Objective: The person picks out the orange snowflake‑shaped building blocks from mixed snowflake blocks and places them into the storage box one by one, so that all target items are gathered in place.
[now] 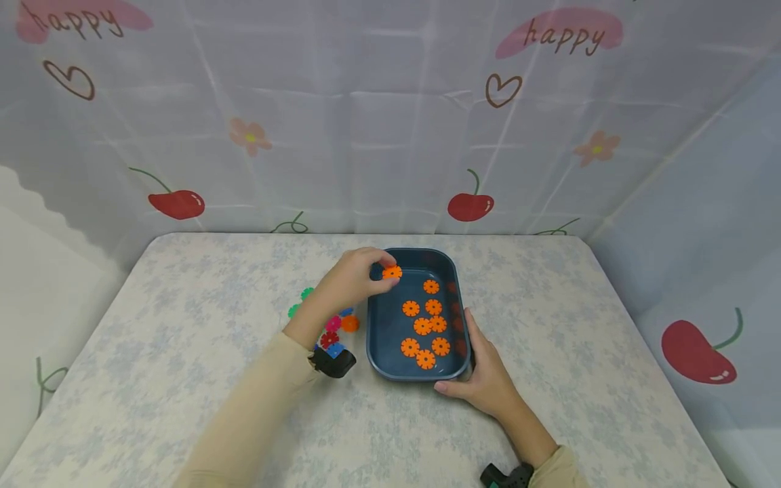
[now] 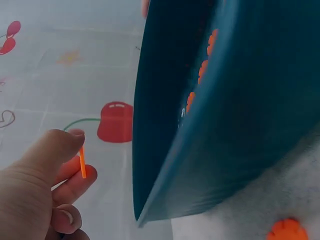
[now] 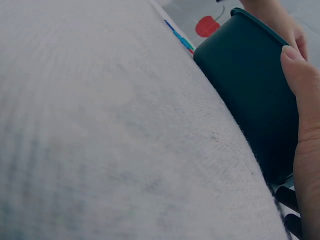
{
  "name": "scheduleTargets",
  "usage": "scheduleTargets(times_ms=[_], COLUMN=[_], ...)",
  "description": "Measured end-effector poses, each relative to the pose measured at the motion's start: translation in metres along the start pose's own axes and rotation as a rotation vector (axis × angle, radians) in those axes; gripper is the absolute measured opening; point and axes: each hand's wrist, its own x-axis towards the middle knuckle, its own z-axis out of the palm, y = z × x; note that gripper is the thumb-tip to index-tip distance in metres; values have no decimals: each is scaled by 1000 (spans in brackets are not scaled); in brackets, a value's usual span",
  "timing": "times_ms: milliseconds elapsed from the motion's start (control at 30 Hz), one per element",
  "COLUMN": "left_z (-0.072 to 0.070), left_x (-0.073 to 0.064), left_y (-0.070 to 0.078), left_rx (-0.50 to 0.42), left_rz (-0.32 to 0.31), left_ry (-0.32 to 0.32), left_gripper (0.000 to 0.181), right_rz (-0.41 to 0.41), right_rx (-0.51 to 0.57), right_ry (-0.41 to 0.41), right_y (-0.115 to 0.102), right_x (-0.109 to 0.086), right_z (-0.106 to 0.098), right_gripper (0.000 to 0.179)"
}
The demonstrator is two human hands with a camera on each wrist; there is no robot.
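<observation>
My left hand [image 1: 349, 276] pinches an orange notched disc [image 1: 392, 272] between thumb and fingertips, over the far left part of a dark blue rectangular tray [image 1: 387, 325]. The left wrist view shows this disc [image 2: 83, 162] edge-on, beside the tray's wall [image 2: 240, 130]. Several matching orange discs [image 1: 425, 359] lie flat on the tray floor. My right hand [image 1: 488, 376] grips the tray's near right corner. In the right wrist view the thumb [image 3: 296, 70] presses at the tray's rim, with the other fingers mostly hidden.
Left of the tray, partly behind my left wrist, is a loose group of discs: green [image 1: 307, 293], pink [image 1: 333, 323], red [image 1: 329, 339], blue [image 1: 335, 350] and orange [image 1: 350, 324]. A pale patterned cloth [image 1: 610, 379] covers the table. A printed curtain [image 1: 366, 135] hangs behind it.
</observation>
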Motion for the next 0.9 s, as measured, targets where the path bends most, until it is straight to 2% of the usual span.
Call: scheduleTargets(times_ms=[167, 300, 567, 733, 900], left_z=[5, 12, 30, 38, 48], left_x=[20, 31, 42, 48, 56], left_y=[7, 7, 4, 7, 9], left_rx=[24, 56, 100, 140, 186], left_rz=[6, 18, 16, 14, -22], left_ry=[-59, -108, -171, -190, -193], left_gripper=[36, 37, 36, 36, 35], right_rz=[0, 0, 0, -3, -10], right_rx=[6, 8, 6, 4, 2], right_ry=[7, 9, 6, -5, -9], right_y=[-1, 0, 0, 0, 0], right_x=[0, -1, 0, 0, 0], right_z=[0, 0, 1, 0, -1], right_gripper=[138, 137, 137, 138, 138])
